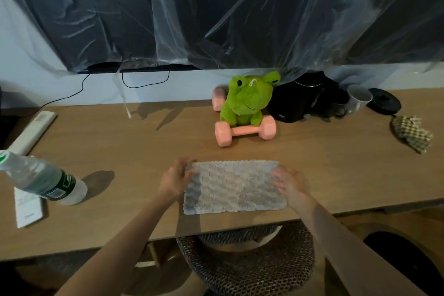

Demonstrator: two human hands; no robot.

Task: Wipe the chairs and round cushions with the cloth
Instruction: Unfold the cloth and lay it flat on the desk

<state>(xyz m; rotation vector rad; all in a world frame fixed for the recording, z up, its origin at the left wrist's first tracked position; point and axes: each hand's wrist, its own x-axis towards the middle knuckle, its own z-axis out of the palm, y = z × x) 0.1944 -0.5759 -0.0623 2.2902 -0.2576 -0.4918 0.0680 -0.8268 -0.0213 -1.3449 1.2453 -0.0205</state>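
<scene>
Cloth lies flat on the counter near the front edge, above the woven chair. My left hand curls around its left edge. My right hand rests almost straight fingers on the right edge, probably to lift it spread.
</scene>
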